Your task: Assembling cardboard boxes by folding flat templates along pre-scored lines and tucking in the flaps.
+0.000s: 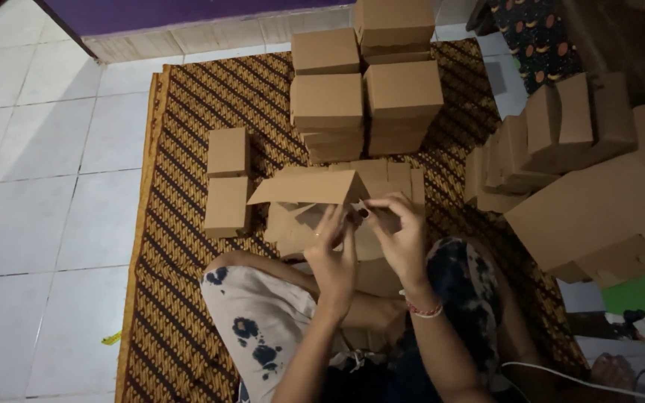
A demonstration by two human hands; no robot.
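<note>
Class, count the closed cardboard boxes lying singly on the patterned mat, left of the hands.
2: one box farther from the person, a second box just nearer. Others stand in stacks beyond; some may be hidden.

A brown cardboard box (307,198), half-folded with one flap raised open, is held above the patterned mat.

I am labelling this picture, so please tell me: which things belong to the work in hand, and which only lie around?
In the work:
left hand
right hand
half-folded brown cardboard box

Lying around:
stacks of closed brown cardboard boxes
two small brown boxes
brown patterned mat
white floor tiles
white cable
</note>
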